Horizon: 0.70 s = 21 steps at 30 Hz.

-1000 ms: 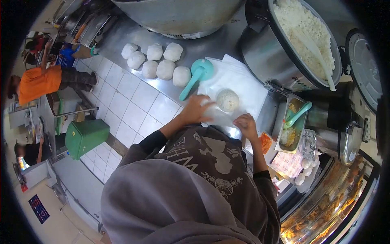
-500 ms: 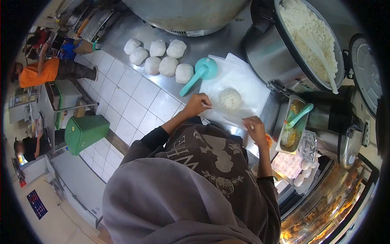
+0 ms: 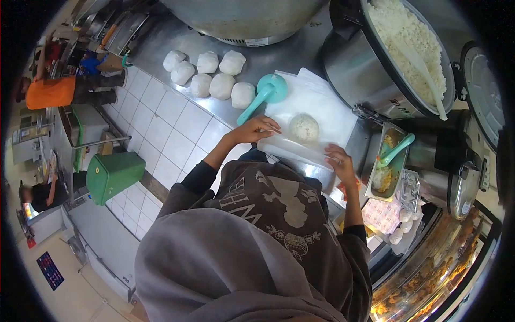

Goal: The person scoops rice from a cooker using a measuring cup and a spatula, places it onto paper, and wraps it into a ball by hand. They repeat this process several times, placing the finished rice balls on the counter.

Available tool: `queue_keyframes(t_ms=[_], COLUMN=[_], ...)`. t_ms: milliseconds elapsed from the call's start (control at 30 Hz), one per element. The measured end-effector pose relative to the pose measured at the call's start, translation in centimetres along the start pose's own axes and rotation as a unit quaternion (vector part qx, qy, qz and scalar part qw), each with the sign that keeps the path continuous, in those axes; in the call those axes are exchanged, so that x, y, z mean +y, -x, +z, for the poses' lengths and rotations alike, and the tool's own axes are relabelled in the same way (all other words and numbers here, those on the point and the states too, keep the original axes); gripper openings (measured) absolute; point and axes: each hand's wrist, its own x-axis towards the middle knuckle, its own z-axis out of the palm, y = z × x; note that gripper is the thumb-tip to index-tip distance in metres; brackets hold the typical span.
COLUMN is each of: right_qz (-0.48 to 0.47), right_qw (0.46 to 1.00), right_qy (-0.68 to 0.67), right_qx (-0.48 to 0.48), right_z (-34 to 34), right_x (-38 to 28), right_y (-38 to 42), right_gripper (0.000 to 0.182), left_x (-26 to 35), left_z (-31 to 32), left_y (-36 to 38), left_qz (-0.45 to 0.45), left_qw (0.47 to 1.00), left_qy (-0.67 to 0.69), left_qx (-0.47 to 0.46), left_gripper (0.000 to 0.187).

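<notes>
A round mound of rice (image 3: 304,127) sits on a stack of white wrapping paper (image 3: 335,110) on the steel counter. My left hand (image 3: 256,130) pinches the near left corner of the top sheet, fingers closed. At the sheet's near right corner is my right hand (image 3: 339,161), its fingers bent round the edge. Between the hands the near edge is raised toward the rice. A turquoise rice scoop (image 3: 272,90) lies on the paper's far left corner, its handle pointing toward my left hand.
Several white wrapped bundles (image 3: 221,87) stand on the counter to the left. A large rice cooker (image 3: 354,70) full of rice is at the right, beside a metal food tray (image 3: 386,185) with a turquoise spoon (image 3: 396,150). A person in orange (image 3: 51,93) stands far left.
Both hands have lifted the near edge of the paper and moved it slightly toward the rice. The person in orange has shifted their stance.
</notes>
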Motion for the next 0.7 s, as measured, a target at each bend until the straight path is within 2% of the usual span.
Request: queue_keyframes(t_ms=[67, 100, 167, 200, 233, 267, 333, 367, 400, 433, 467, 533, 567, 600, 633, 667, 700], right_qz=[-0.055, -0.08, -0.077, -0.076, -0.095, -0.094, 0.142, 0.184, 0.187, 0.159, 0.13, 0.15, 0.178, 0.204, 0.202, 0.208, 0.212], right_qw=[0.998, 0.993, 0.993, 0.993, 0.988, 0.988, 0.983, 0.974, 0.973, 0.972, 0.966, 0.956, 0.952, 0.933, 0.933, 0.934, 0.934], right_qy=[0.025, 0.083, 0.086, 0.089, 0.119, 0.119, 0.016, -0.051, -0.051, -0.016, 0.019, -0.012, 0.107, 0.226, 0.227, 0.193, 0.159], right_qx=[-0.015, -0.02, -0.022, -0.023, 0.011, 0.012, 0.116, 0.123, 0.124, 0.174, 0.223, 0.253, 0.224, 0.192, 0.194, 0.218, 0.239], right_z=[0.7, 0.9, 1.8, 2.3, 2.6, 2.9, 3.3, 2.9, 3.0, 3.2, 3.5, 3.6, 3.3, 3.1, 3.0, 3.0, 2.9], right_x=[0.7, 0.1, -0.6, -0.9, -1.0, -0.3, -0.7, -0.8, -0.1, 1.1, 2.3, 3.2, 3.3, 3.3, 3.0, 2.8, 2.6], right_y=[1.5, 2.1, 3.6, 4.2, 4.7, 5.3, 5.6, 5.6, 5.0, 4.4, 3.8, 2.9, 2.5, 2.3, 2.2, 2.2, 2.1], right_gripper=[0.022, 0.023, 0.025, 0.027, 0.017, 0.017, 0.007, 0.024, 0.024, 0.027, 0.03, 0.034, 0.027, 0.022, 0.022, 0.018, 0.019], left_x=[0.5, 0.5, 0.2, -0.2, -0.7, -1.1, -1.7, -2.1, -2.7, -2.8, -2.7, -1.6, -1.5, -1.0, -0.3, 0.4, 1.2], left_z=[-0.3, -0.3, -0.1, 0.2, 0.5, 0.9, 2.3, 2.9, 3.3, 3.7, 4.3, 5.8, 6.3, 6.9, 7.4, 7.8, 8.0], left_y=[0.3, 0.4, 0.6, 0.8, 0.9, 0.9, 0.6, 0.2, -0.4, -1.1, -1.8, -3.1, -3.3, -3.4, -3.5, -3.5, -3.1], left_qz=[-0.02, -0.041, -0.063, -0.003, 0.057, 0.056, -0.008, -0.01, -0.073, -0.135, -0.134, -0.119, -0.144, -0.143, -0.115, -0.086, -0.125], left_qw=[0.999, 0.997, 0.994, 0.998, 0.996, 0.996, 0.997, 0.997, 0.995, 0.986, 0.986, 0.934, 0.92, 0.92, 0.892, 0.856, 0.852], left_qy=[-0.008, 0.015, 0.038, -0.003, -0.044, -0.044, 0.065, 0.066, 0.009, -0.049, -0.049, -0.258, -0.29, -0.29, -0.312, -0.331, -0.351], left_qx=[-0.027, -0.056, -0.086, -0.068, -0.049, -0.051, 0.042, 0.04, 0.063, 0.086, 0.084, 0.215, 0.22, 0.221, 0.305, 0.388, 0.368], left_gripper=[0.02, 0.02, 0.021, 0.022, 0.023, 0.023, 0.02, 0.02, 0.018, 0.019, 0.019, 0.022, 0.014, 0.014, 0.008, 0.011, 0.027])
